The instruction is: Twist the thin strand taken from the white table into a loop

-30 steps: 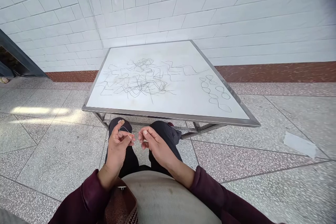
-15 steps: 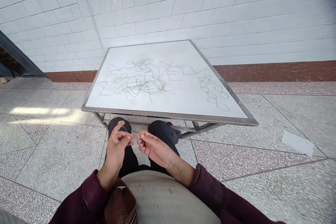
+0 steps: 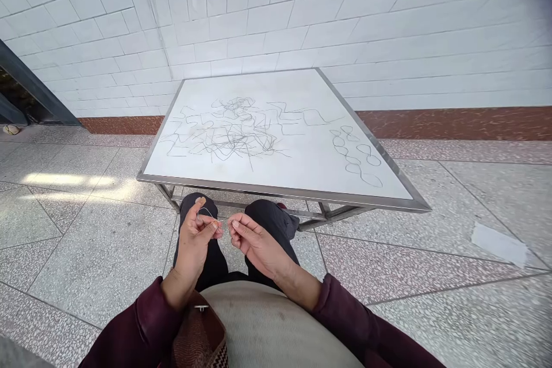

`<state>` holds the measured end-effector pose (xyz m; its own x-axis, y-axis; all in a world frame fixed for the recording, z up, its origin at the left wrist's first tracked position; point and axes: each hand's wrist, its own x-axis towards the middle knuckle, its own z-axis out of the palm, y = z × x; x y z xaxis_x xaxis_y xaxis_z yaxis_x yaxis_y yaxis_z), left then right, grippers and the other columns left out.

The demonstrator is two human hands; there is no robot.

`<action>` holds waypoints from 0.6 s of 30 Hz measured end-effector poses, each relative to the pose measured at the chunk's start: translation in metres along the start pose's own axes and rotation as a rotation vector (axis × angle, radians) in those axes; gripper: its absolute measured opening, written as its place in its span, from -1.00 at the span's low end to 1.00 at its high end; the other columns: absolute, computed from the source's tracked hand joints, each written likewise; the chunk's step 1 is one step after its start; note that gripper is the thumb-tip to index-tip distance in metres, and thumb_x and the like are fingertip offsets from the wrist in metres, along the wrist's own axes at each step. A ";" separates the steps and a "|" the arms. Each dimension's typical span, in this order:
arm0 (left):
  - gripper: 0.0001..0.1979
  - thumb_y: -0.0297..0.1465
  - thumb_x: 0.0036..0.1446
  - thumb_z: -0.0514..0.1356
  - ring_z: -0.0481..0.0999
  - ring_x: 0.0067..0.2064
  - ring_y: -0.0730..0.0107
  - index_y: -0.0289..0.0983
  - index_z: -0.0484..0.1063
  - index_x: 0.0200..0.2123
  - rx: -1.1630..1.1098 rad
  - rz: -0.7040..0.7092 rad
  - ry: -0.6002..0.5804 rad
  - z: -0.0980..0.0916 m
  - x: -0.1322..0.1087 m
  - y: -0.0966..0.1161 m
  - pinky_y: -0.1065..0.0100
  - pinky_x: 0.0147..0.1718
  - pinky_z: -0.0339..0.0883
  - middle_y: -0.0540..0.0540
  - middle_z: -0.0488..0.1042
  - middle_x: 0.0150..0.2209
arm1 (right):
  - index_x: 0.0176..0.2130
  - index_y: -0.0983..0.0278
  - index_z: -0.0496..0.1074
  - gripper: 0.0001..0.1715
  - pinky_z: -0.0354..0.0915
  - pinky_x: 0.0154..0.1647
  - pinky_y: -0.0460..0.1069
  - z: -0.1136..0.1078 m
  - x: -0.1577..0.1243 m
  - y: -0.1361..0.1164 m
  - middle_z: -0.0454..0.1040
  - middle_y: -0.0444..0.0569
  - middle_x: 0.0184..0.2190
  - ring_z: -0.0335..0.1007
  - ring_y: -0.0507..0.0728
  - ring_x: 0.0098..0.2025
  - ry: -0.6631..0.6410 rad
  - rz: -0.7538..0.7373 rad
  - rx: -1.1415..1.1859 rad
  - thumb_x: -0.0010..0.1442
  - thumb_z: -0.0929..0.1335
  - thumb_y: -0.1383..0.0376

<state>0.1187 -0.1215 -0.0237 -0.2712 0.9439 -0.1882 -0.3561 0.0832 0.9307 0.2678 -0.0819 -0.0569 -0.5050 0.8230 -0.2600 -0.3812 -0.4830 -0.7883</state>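
Observation:
In front of my lap, my left hand (image 3: 196, 238) pinches a thin wire (image 3: 209, 211) between thumb and fingers. Part of the wire curves up from the pinch beside a raised finger. Close by on the right, my right hand (image 3: 254, 241) has its thumb and forefinger pinched together, pointing at the left fingertips. A short bit of the wire seems to span the small gap between them; its end is hidden in the fingers. Beyond the hands, many loose bent wires (image 3: 235, 141) lie tangled on the white tabletop (image 3: 302, 175).
Wires twisted into chains of loops (image 3: 347, 152) lie at the tabletop's right side. A metal frame (image 3: 276, 190) edges the table, just past my knees. The tiled wall (image 3: 276, 46) stands behind it. A white strip (image 3: 499, 243) lies on the speckled floor at right.
The view has shifted slightly, so the table and floor appear a little to the right. Both hands keep nearly the same pinched pose on the wire.

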 end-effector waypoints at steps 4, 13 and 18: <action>-0.24 -0.30 -0.07 0.43 0.55 -0.36 0.37 -0.27 0.29 0.20 0.074 -0.100 -0.003 -0.002 0.001 0.007 0.36 -0.36 0.44 0.01 0.54 -0.40 | -0.22 0.19 0.48 -0.67 0.26 -0.38 -0.05 -0.001 0.000 -0.001 0.38 -0.16 -0.44 0.26 0.02 -0.44 0.050 -0.129 -0.241 0.12 0.46 0.03; -0.39 -0.27 -0.05 0.42 0.57 -0.35 0.37 -0.28 0.39 0.08 0.080 -0.129 -0.071 -0.005 0.003 0.006 0.28 -0.29 0.49 -0.04 0.55 -0.35 | -0.26 0.19 0.48 -0.73 0.25 -0.47 -0.03 -0.001 0.000 -0.004 0.39 -0.17 -0.47 0.29 0.03 -0.50 0.124 -0.233 -0.437 0.12 0.45 0.08; -0.42 -0.19 0.04 0.36 0.58 -0.31 0.34 -0.27 0.39 0.10 0.098 -0.122 -0.083 -0.006 0.003 0.008 0.27 -0.27 0.49 -0.09 0.56 -0.32 | -0.26 0.18 0.48 -0.72 0.28 -0.45 -0.02 -0.002 0.001 -0.004 0.39 -0.17 -0.48 0.32 0.05 -0.49 0.138 -0.214 -0.440 0.12 0.45 0.06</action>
<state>0.1101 -0.1199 -0.0185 -0.1549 0.9479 -0.2785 -0.2919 0.2254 0.9295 0.2700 -0.0789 -0.0550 -0.3331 0.9359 -0.1150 -0.0872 -0.1520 -0.9845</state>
